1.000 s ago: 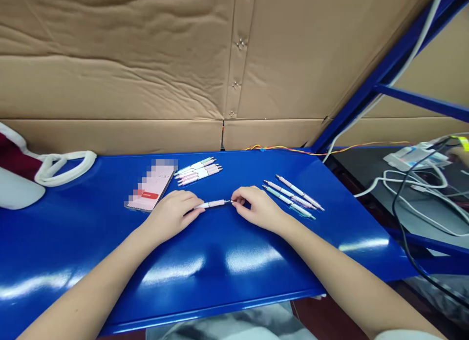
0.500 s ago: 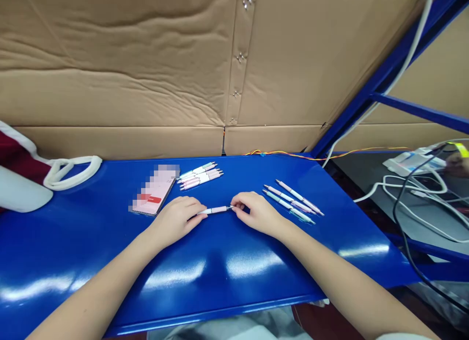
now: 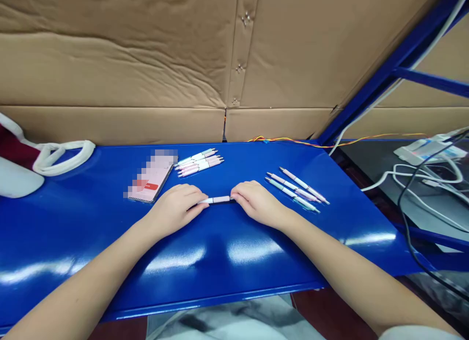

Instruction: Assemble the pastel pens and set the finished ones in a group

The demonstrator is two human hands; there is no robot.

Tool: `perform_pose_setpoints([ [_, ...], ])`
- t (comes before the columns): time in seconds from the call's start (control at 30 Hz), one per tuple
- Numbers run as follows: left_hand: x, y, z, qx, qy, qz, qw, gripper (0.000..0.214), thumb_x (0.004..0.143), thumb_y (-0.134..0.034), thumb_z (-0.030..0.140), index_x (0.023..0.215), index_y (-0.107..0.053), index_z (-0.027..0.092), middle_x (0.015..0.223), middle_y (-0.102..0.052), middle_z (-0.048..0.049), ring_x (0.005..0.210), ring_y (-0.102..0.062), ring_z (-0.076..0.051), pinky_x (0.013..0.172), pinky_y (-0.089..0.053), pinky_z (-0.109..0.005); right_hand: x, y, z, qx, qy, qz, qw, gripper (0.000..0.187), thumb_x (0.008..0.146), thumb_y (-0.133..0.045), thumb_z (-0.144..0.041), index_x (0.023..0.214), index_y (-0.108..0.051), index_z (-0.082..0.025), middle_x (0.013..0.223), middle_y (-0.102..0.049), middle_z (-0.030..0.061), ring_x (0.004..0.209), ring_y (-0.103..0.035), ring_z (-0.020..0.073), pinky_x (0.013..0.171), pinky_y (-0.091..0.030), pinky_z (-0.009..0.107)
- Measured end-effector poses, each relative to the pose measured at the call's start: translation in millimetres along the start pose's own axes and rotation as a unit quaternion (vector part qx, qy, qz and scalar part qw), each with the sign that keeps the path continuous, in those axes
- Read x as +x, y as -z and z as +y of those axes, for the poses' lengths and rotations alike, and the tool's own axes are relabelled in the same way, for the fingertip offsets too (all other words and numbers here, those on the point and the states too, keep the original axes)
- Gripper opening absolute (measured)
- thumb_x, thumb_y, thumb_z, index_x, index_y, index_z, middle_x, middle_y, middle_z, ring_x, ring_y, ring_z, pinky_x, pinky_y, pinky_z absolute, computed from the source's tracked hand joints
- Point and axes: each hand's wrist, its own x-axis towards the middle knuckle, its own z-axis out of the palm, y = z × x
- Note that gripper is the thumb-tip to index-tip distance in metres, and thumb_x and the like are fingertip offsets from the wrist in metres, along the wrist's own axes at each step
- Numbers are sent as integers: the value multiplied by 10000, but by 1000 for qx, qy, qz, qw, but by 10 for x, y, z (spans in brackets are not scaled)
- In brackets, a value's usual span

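Observation:
A pale pink and white pen (image 3: 219, 200) lies level just above the blue shelf top (image 3: 220, 252), held at both ends. My left hand (image 3: 176, 209) has its fingers curled round the pen's left end. My right hand (image 3: 254, 201) pinches the right end with closed fingers. Three similar pens (image 3: 296, 188) lie side by side just right of my right hand. A bunch of several more pens (image 3: 200, 163) lies further back, beside a phone (image 3: 150, 182) with a pink screen.
A cardboard wall (image 3: 146, 66) closes off the back. A white bag with a rope handle (image 3: 54, 157) sits at the left. Blue frame bars (image 3: 384, 71) rise at the right, with white and black cables (image 3: 421, 179) and an orange wire (image 3: 293, 141).
Both hands stay on the pen. The visible stretch of pen between them has shortened a little, and the view has shifted slightly.

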Motion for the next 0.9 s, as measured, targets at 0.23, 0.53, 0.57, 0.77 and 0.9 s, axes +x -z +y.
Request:
perform_pose_setpoints([
  [0.23, 8, 14, 12, 3, -1, 4, 1000, 244, 929, -463, 324, 972, -660, 187, 905, -682, -53, 853, -618, -178, 786, -477, -313, -25, 29, -12, 60, -11, 23, 998, 351, 812, -642, -290, 1119, -517, -175, 963, -612, 64, 873, -569, 198, 805, -440, 343],
  [0.53, 4, 15, -3, 6, -4, 2, 1000, 251, 934, -456, 328, 981, -656, 184, 915, -683, -57, 851, -615, -179, 791, -482, -321, -7, 38, 3, 34, 36, 15, 999, 155, 890, -549, -319, 935, -563, -172, 933, -597, 73, 880, -533, 195, 818, -426, 342],
  [0.57, 3, 14, -5, 7, -5, 4, 1000, 253, 934, -456, 329, 984, -657, 185, 914, -683, -59, 851, -616, -180, 789, -483, -321, -9, 43, 5, 36, 37, 22, 998, 178, 873, -576, -326, 964, -556, -174, 963, -593, 77, 905, -529, 199, 829, -426, 344],
  [0.77, -2, 5, -18, 14, -7, 7, 1000, 260, 931, -453, 327, 987, -663, 184, 908, -684, -63, 847, -621, -180, 790, -488, -324, -8, 57, -3, -6, 52, 3, 999, 161, 938, -435, -237, 904, -582, -182, 937, -613, 81, 938, -534, 206, 873, -403, 374],
  [0.9, 1, 4, -11, 12, -4, 8, 1000, 250, 930, -459, 325, 985, -663, 190, 911, -685, -56, 850, -618, -179, 785, -484, -319, -6, 51, -21, -12, 44, 17, 999, 173, 889, -544, -321, 996, -560, -186, 1056, -596, 103, 1031, -511, 235, 890, -403, 390],
])
